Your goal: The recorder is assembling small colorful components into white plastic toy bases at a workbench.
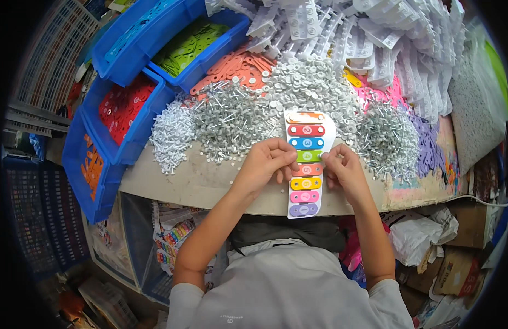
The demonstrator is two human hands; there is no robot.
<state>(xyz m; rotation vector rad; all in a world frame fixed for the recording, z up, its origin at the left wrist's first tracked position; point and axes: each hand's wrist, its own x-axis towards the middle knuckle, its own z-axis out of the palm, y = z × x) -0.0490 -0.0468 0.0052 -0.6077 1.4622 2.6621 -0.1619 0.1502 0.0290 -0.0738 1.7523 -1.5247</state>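
A toy xylophone (313, 210) lies near the table's front edge, its white base carrying a column of coloured bars. The orange, red and blue bars at its far end have white round caps; the yellow, pink and purple ones nearer me show dark or metallic ends. My left hand (269, 164) is closed at the left end of the green bar (309, 157), its fingertips pinched together; what they hold is hidden. At that bar's right end, the closed fingers of my right hand (344, 169) pinch a small white cap (323, 156).
Beyond the xylophone lie heaps of white caps (314, 82), metal pins (226, 115) and more pins (388, 137). Blue bins (125, 156) with coloured bars stand left. White xylophone bases (424, 60) pile up at the back. Purple bars (429, 145) and a clear bag (476, 98) are right.
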